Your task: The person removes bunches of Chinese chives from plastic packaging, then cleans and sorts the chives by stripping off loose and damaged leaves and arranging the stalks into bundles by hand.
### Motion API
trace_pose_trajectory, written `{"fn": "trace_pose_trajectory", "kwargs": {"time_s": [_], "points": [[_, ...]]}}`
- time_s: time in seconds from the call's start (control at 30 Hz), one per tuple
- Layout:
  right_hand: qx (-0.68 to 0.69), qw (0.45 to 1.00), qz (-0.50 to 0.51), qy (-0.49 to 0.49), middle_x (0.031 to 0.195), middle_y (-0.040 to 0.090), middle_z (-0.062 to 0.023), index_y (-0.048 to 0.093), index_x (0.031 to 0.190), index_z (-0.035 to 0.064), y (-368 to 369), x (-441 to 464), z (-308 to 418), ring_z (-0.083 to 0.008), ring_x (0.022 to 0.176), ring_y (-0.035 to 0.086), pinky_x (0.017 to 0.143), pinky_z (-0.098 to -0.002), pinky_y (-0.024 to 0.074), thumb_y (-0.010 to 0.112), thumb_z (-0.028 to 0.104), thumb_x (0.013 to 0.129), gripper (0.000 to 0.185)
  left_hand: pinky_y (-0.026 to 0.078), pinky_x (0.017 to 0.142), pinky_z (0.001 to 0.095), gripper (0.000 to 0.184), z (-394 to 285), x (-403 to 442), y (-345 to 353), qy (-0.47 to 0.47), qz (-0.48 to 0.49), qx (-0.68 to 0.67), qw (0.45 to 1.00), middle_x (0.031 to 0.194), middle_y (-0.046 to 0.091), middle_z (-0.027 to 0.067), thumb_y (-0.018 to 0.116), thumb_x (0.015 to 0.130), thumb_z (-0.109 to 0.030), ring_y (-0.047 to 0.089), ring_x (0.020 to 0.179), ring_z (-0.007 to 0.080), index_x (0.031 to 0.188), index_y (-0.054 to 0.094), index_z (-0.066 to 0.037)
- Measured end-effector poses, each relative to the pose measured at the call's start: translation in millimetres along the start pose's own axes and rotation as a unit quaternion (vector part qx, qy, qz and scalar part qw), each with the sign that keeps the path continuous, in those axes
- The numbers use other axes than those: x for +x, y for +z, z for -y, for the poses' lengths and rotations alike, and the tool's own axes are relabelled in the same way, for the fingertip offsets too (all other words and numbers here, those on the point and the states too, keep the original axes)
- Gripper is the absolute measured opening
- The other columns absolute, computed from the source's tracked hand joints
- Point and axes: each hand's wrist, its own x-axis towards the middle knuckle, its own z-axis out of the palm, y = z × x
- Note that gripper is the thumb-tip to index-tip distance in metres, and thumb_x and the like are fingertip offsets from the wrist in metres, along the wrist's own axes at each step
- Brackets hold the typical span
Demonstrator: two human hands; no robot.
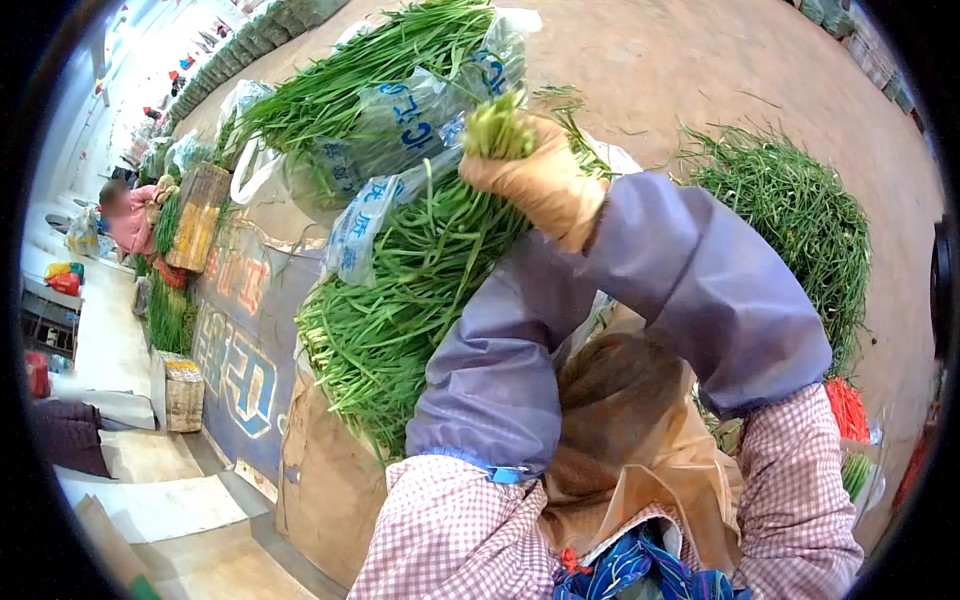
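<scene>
My right hand point(545, 170), in a tan glove, is closed round a bunch of garlic chives point(500, 128), its pale cut ends facing up and left. The purple-sleeved left forearm point(500, 350) runs up behind the right one, which hides my left hand. Below and left of the right hand lies a big heap of garlic chives point(400, 300). Printed clear plastic point(410, 115) wraps a further pile of chives point(370, 75) just beyond. To the right, a loose tangled heap of greens point(790, 220) rests on the floor.
A brown apron point(630, 420) covers my lap. Red strips point(848, 410) lie at right. Flattened printed cardboard point(240, 350) is at left. Farther off, a person in pink point(130, 215) sits near a yellowish box point(200, 218) and more greens. Rows of bundles point(240, 45) line the back.
</scene>
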Motion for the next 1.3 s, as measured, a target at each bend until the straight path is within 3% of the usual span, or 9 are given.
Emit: {"fn": "trace_pose_trajectory", "kwargs": {"time_s": [0.23, 0.3, 0.5, 0.57, 0.7, 0.9, 1.03, 1.1, 1.3], "points": [[0.007, 0.968, 0.091, -0.233, 0.103, 0.064, -0.0130, 0.060, 0.108, 0.0050, -89, -45, 129, -0.0238, 0.096, 0.062, 0.093, -0.0392, 0.0487, 0.058, 0.018, 0.088, 0.024, 0.047, 0.094, 0.0464, 0.041, 40, 5, 0, -0.106, -0.103, -0.551, 0.822, 0.125, 0.055, 0.0146, 0.053, 0.087, -0.022, 0.056, 0.110, 0.0350, 0.124, 0.054, -0.004], [0.015, 0.992, 0.028, -0.121, 0.108, 0.062, -0.0144, 0.058, 0.109, 0.0034, -127, -74, 191, -0.0274, 0.101, 0.061, 0.100, -0.0450, 0.0445, 0.059, 0.018, 0.089, 0.024, 0.047, 0.096, 0.0469, 0.041, 57, 8, 0, -0.105, -0.106, -0.642, 0.752, 0.127, 0.054, 0.0142, 0.052, 0.089, -0.023, 0.055, 0.112, 0.0354, 0.125, 0.053, -0.005], [-0.161, 0.926, -0.259, -0.223, 0.093, 0.065, -0.0050, 0.061, 0.101, 0.0098, -292, -156, 210, -0.0193, 0.086, 0.066, 0.080, -0.0360, 0.0565, 0.075, 0.013, 0.077, 0.028, 0.046, 0.099, 0.0485, 0.040, 124, 31, -20, -0.023, -0.045, -0.803, 0.594, 0.134, 0.052, 0.0130, 0.048, 0.095, -0.026, 0.054, 0.118, 0.0365, 0.130, 0.051, -0.006], [-0.063, 0.926, -0.330, -0.171, 0.087, 0.066, -0.0039, 0.061, 0.099, 0.0106, -271, -186, 228, -0.0175, 0.083, 0.066, 0.075, -0.0347, 0.0572, 0.075, 0.011, 0.076, 0.027, 0.041, 0.105, 0.0489, 0.033, 163, 42, -27, -0.007, 0.023, -0.856, 0.516, 0.126, 0.059, 0.0138, 0.058, 0.090, -0.019, 0.048, 0.126, 0.0330, 0.121, 0.060, -0.008], [-0.210, 0.882, -0.320, -0.275, 0.087, 0.068, -0.0041, 0.068, 0.089, 0.0054, -283, -198, 223, -0.0184, 0.080, 0.066, 0.073, -0.0339, 0.0558, 0.077, 0.017, 0.076, 0.019, 0.051, 0.097, 0.0427, 0.042, 11, 1, -114, -0.039, -0.061, -0.715, 0.695, 0.128, 0.056, 0.0134, 0.061, 0.090, -0.024, 0.056, 0.116, 0.0305, 0.127, 0.054, -0.005], [0.176, 0.947, -0.166, -0.213, 0.097, 0.069, -0.0146, 0.063, 0.101, 0.0057, -175, -206, 224, -0.0244, 0.087, 0.068, 0.082, -0.0370, 0.0568, 0.063, 0.015, 0.085, 0.018, 0.046, 0.095, 0.0399, 0.070, -221, -65, -174, 0.489, 0.039, -0.228, 0.841, 0.128, 0.055, 0.0178, 0.067, 0.087, -0.033, 0.056, 0.115, 0.0282, 0.143, 0.035, -0.005], [0.309, 0.923, -0.167, -0.155, 0.090, 0.067, -0.0128, 0.061, 0.100, 0.0060, -147, -247, 201, -0.0270, 0.084, 0.068, 0.080, -0.0411, 0.0578, 0.065, 0.013, 0.084, 0.018, 0.053, 0.086, 0.0352, 0.093, -236, -106, -142, 0.300, 0.373, -0.184, 0.859, 0.114, 0.063, 0.0193, 0.078, 0.076, -0.035, 0.064, 0.099, 0.0252, 0.145, 0.027, -0.003], [0.346, 0.907, -0.231, -0.071, 0.089, 0.066, -0.0131, 0.060, 0.098, 0.0064, -158, -282, 166, -0.0265, 0.084, 0.067, 0.079, -0.0414, 0.0576, 0.066, 0.012, 0.082, 0.018, 0.040, 0.103, 0.0369, 0.085, -193, -137, -116, 0.222, 0.493, -0.225, 0.811, 0.134, 0.051, 0.0168, 0.072, 0.081, -0.029, 0.050, 0.121, 0.0245, 0.147, 0.024, -0.005], [0.341, 0.870, -0.342, 0.100, 0.085, 0.066, -0.0095, 0.060, 0.095, 0.0064, -200, -373, 91, -0.0234, 0.071, 0.066, 0.071, -0.0392, 0.0576, 0.069, 0.010, 0.080, 0.018, 0.039, 0.101, 0.0321, 0.056, -51, -263, -33, 0.084, 0.616, -0.150, 0.769, 0.125, 0.058, 0.0141, 0.064, 0.085, -0.017, 0.052, 0.117, 0.0213, 0.135, 0.045, -0.001]]}}
